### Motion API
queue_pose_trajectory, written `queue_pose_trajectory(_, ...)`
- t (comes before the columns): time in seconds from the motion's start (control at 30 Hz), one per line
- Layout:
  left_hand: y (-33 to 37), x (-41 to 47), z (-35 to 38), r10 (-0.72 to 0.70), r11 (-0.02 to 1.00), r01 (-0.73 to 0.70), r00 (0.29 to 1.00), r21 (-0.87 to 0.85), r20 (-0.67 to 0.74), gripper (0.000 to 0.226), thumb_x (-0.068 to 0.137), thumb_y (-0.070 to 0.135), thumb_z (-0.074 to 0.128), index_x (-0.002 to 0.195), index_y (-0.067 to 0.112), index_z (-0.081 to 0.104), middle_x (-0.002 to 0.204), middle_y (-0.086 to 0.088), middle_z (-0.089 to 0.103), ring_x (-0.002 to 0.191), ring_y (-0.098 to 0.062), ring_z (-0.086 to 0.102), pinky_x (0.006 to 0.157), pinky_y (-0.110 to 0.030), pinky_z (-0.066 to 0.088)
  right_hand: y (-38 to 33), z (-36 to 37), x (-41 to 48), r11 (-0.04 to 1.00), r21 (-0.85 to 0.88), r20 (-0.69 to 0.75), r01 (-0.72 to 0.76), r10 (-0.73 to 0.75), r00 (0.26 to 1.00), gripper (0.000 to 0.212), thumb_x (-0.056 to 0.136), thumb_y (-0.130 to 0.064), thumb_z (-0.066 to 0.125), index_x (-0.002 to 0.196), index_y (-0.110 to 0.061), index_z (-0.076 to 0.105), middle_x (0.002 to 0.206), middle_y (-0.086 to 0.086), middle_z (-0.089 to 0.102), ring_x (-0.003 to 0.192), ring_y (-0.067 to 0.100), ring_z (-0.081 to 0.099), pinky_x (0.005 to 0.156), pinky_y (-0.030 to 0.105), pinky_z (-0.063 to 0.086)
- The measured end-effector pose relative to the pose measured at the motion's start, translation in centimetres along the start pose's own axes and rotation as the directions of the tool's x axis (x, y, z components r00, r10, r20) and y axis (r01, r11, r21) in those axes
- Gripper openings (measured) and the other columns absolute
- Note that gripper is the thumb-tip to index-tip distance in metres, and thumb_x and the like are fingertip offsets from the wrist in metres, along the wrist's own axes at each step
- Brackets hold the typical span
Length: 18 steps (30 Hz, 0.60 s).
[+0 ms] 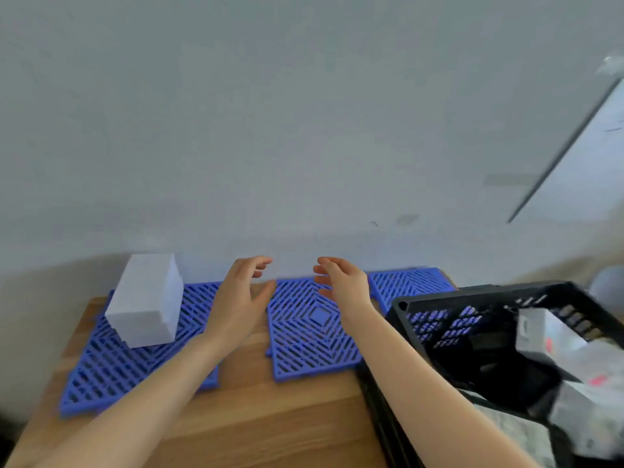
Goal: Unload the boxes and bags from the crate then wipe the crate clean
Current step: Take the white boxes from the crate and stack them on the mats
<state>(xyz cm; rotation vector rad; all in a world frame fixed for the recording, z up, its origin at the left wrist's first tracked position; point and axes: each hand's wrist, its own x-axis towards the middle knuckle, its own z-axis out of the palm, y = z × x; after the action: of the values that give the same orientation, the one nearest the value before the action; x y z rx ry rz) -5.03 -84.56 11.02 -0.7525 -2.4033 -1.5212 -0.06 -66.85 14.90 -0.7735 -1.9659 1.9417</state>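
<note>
Showed a white box (145, 298) standing on the leftmost blue grid mat (101, 373) on a wooden worktop (270, 417). Showed left hand (239, 302) and right hand (341, 285) near each other above the mats, fingers loosely spread, gripping nothing. Showed, far right, a black crate (472, 293) with blurred boxes and bags (540, 332) inside.

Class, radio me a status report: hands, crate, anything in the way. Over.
Left hand and right hand open, empty, above blue mats. One white box on left mat; crate holds boxes, bags. Nothing blocking crate.
</note>
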Motion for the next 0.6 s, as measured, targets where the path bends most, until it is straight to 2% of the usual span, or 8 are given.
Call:
queue_pose_trajectory(0.13, 6.0, -1.0, 7.8, 0.091, 0.995, -0.087, 0.99, -0.038, 0.106, 0.036, 0.086, 0.007, 0.07, 0.119, 0.015, 0.06, 0.109, -0.001, 0.059, 0.097, -0.016, 0.061, 0.084, -0.041, 0.053, -0.9, -10.5, -1.8, 0.998, 0.06, -0.117, 0.022, -0.015, 0.993, 0.011, 0.094, -0.022, 0.059, 0.091, -0.018, 0.07, 0.084, -0.001, 0.073, 0.076, 0.013, 0.068, 0.066, 0.029, 0.053)
queue_pose_trajectory(0.27, 10.9, -2.2, 15.2, 0.158, 0.984, -0.137, 0.965, -0.112, 0.211, 0.035, 0.084, 0.006, 0.071, 0.114, 0.022, 0.059, 0.106, 0.001, 0.061, 0.095, -0.016, 0.061, 0.081, -0.038, 0.053, -0.1, -19.4, -4.0, 0.997, 0.059, -0.242, 0.044, -0.029, 0.97, 0.011, 0.094, -0.02, 0.058, 0.094, -0.017, 0.069, 0.081, -0.002, 0.072, 0.07, 0.011, 0.066, 0.063, 0.025, 0.051)
queue_pose_trajectory(0.4, 15.0, -2.7, 21.7, 0.194, 0.973, -0.138, 0.925, -0.187, 0.327, 0.037, 0.086, 0.014, 0.071, 0.115, 0.031, 0.056, 0.109, 0.004, 0.061, 0.097, -0.009, 0.06, 0.076, -0.026, 0.05, 0.9, -26.7, -5.5, 0.998, 0.04, -0.373, 0.049, -0.03, 0.927, 0.012, 0.094, -0.022, 0.056, 0.096, -0.023, 0.068, 0.085, -0.004, 0.073, 0.077, 0.011, 0.068, 0.068, 0.026, 0.053)
queue_pose_trajectory(0.6, 18.9, -2.9, 30.2, 0.231, 0.96, -0.122, 0.849, -0.25, 0.475, 0.042, 0.086, 0.025, 0.07, 0.124, 0.033, 0.053, 0.112, 0.009, 0.058, 0.099, -0.002, 0.056, 0.082, -0.027, 0.05, 1.7, -34.9, -6.1, 0.999, -0.04, -0.474, 0.031, -0.047, 0.879, 0.012, 0.096, -0.021, 0.054, 0.098, -0.024, 0.066, 0.092, -0.002, 0.071, 0.086, 0.013, 0.068, 0.075, 0.027, 0.056)
